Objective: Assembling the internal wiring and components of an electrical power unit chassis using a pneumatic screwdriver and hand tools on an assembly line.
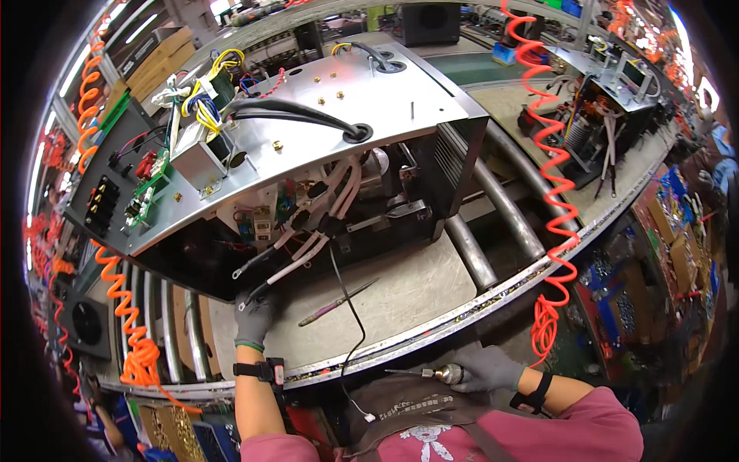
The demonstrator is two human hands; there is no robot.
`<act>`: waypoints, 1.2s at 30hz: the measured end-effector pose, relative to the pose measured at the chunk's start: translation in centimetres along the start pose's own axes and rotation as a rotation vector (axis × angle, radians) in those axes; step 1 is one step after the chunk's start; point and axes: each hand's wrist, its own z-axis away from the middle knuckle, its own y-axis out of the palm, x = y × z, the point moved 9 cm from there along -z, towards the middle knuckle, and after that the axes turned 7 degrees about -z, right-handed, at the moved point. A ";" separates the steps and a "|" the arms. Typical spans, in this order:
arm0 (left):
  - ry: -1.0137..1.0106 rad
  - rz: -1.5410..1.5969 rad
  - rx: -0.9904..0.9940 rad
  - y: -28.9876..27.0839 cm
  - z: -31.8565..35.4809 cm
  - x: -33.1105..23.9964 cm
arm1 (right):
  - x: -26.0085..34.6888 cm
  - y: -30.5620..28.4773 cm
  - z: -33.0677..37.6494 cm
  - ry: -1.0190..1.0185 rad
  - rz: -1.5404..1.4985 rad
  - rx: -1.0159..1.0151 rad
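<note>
My left hand [255, 322], in a grey glove, is closed round the end of a pale cable [296, 266] with a dark sleeve and a ring lug. A second cable lug [239, 273] hangs just above it. The cables come out of the open front of a large equipment chassis [308, 131] with a silver panel on top and dark sides. Low at the right, close to my apron, my gloved right hand [493, 371] grips a power screwdriver [446, 374], its thin bit pointing left. Most of the tool's body is hidden by the hand.
A pencil-like tool [336, 306] lies on the pale board, beside a thin black wire [356, 308] hanging over the edge. Metal rollers [504, 202] flank the board. An orange coiled hose [550, 154] dangles at the right, near another open unit [593, 115]. Parts bins [616, 300] stand below.
</note>
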 end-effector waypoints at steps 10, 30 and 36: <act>-0.263 0.826 0.180 -0.6 10.2 -22.5 | -6.2 6.3 -2.9 -0.172 0.137 0.333; 0.217 -0.113 -0.345 -1.9 0.0 -10.5 | -3.6 -2.3 0.3 0.003 0.104 -0.071; -0.081 -0.409 -0.285 -7.4 5.0 -12.0 | 3.4 -7.6 -2.0 -0.086 -0.272 0.072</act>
